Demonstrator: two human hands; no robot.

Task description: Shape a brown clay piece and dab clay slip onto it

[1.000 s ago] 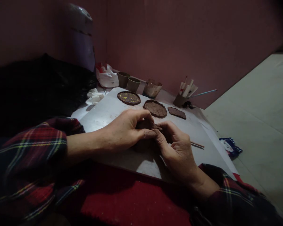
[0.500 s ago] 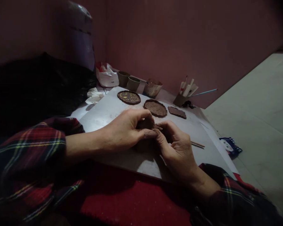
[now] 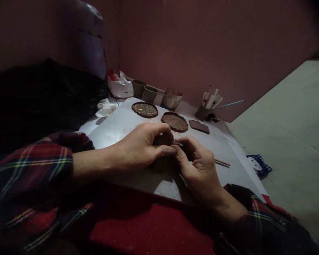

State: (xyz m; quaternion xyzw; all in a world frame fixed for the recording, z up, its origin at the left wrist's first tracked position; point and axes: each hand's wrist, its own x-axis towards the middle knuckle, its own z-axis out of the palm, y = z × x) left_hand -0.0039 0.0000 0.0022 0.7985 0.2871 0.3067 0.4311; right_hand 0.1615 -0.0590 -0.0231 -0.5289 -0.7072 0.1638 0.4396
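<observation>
Brown clay (image 3: pixel 178 143) shows between my fingertips, over the near part of a white board (image 3: pixel 108 129). My left hand (image 3: pixel 142 145) is closed on the clay from the left, its thumb laid along the near side. From the right, my right hand (image 3: pixel 200 168) pinches the same clay, and the two thumb tips meet. Most of the clay's shape is hidden by my fingers and shadow. Just beyond lie a round brown clay disc (image 3: pixel 174 122) with a raised rim, a yellow-dotted disc (image 3: pixel 145 109) and a small rectangular clay slab (image 3: pixel 199 126).
A thin wooden stick (image 3: pixel 222 162) lies right of my right hand. Along the wall stand two cups (image 3: pixel 150 95), a smeared container (image 3: pixel 172 100) and a holder (image 3: pixel 202 113) with brushes and sticks. Crumpled tissue (image 3: pixel 105 108) and a white plastic bag (image 3: pixel 120 86) sit at the back left.
Both hands keep practically the same pose on the clay. The whole view has shifted very slightly; nothing on the board has moved.
</observation>
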